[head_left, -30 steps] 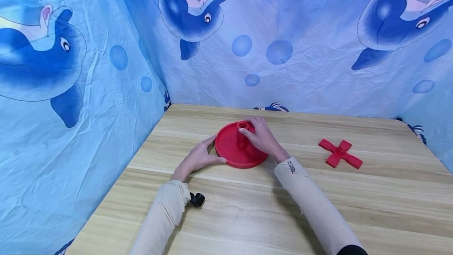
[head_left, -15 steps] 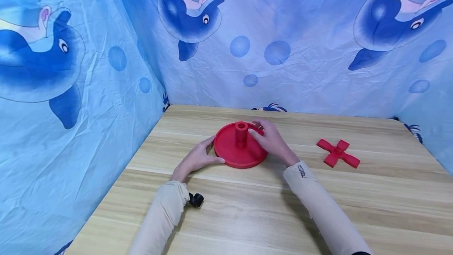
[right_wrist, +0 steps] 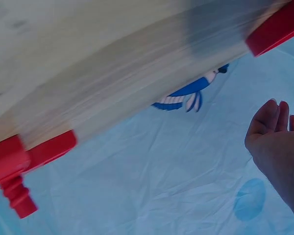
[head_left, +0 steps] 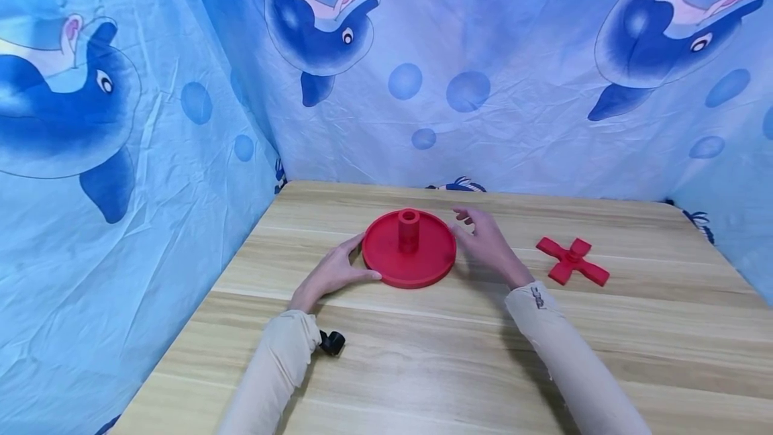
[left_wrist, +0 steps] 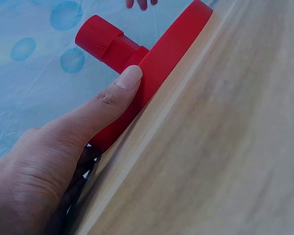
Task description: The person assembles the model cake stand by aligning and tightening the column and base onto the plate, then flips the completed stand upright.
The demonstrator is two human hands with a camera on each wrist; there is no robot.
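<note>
A round red tray-like disc (head_left: 383, 257) with a raised rim lies on the table, a hollow red post (head_left: 408, 232) upright at its centre. The left hand (head_left: 334, 272) holds the disc's left edge, thumb at the near rim and fingers round the far side. In the left wrist view, the thumb of the left hand (left_wrist: 88, 115) presses the red rim (left_wrist: 169, 51). Off the disc's right edge, the right hand (head_left: 486, 244) is raised with fingers loosely bent and nothing in them. The right wrist view shows that right hand (right_wrist: 279, 142) empty, away from the red pieces.
A red four-armed cross piece (head_left: 572, 260) with a small knob lies on the table to the right; its ridged knob (right_wrist: 19, 196) shows in the right wrist view. A black device (head_left: 332, 343) sits at the left wrist. Blue dolphin-print cloth (head_left: 513, 153) hangs behind and left.
The right hand has let go of the post and moved right, past the disc's edge, towards the cross piece. The left hand keeps its hold on the disc.
</note>
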